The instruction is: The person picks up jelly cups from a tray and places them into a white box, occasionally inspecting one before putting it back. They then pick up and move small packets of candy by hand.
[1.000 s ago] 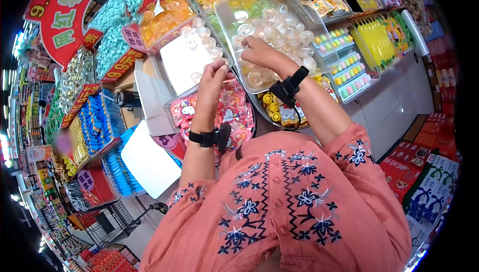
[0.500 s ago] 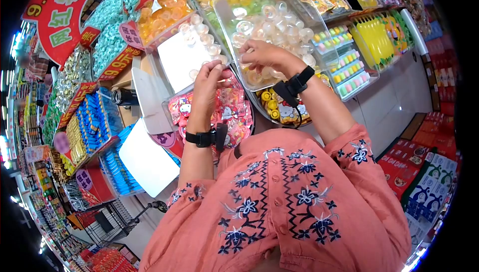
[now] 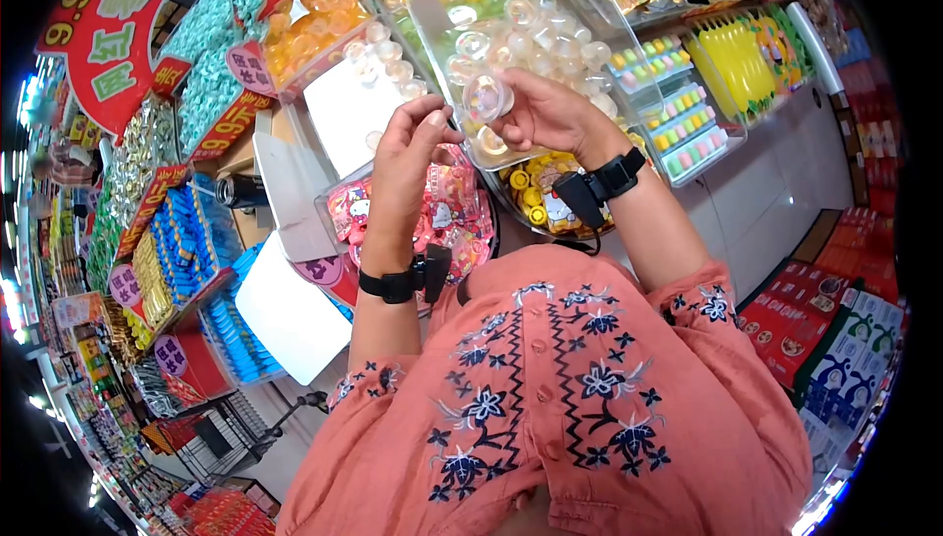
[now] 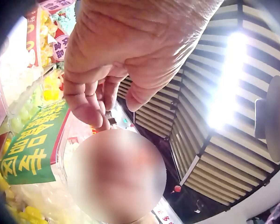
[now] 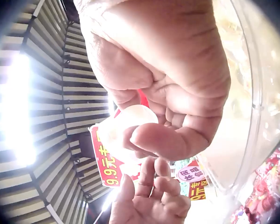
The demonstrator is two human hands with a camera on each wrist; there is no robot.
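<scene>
My right hand (image 3: pixel 555 113) pinches a clear, round jelly cup (image 3: pixel 486 99) between thumb and fingers, over the near left part of a clear plastic bin (image 3: pixel 420 30) of similar cups. From the right wrist, the pale cup (image 5: pixel 139 116) shows domed above the thumb. My left hand (image 3: pixel 403 158) is just left of it, fingers loosely bent and holding nothing. Below that hand are pink candy packets (image 3: pixel 462 207), and beyond it a white-bottomed bin (image 3: pixel 339 118) with a few cups along its right side. In the left wrist view, the left thumb (image 4: pixel 140 95) stands apart from the fingers.
Orange jelly cups (image 3: pixel 319 35) and teal wrapped sweets (image 3: pixel 211 40) fill bins at the back left. Trays of pastel sweets (image 3: pixel 683 133) and yellow packs (image 3: pixel 732 69) stand at right. A white panel (image 3: pixel 290 310) leans over blue packets; a shopping cart (image 3: pixel 221 438) stands lower left.
My right hand has turned and come up from the cups, now showing a jelly cup in its fingers. My left hand has shifted slightly, its fingers spreading from the thumb.
</scene>
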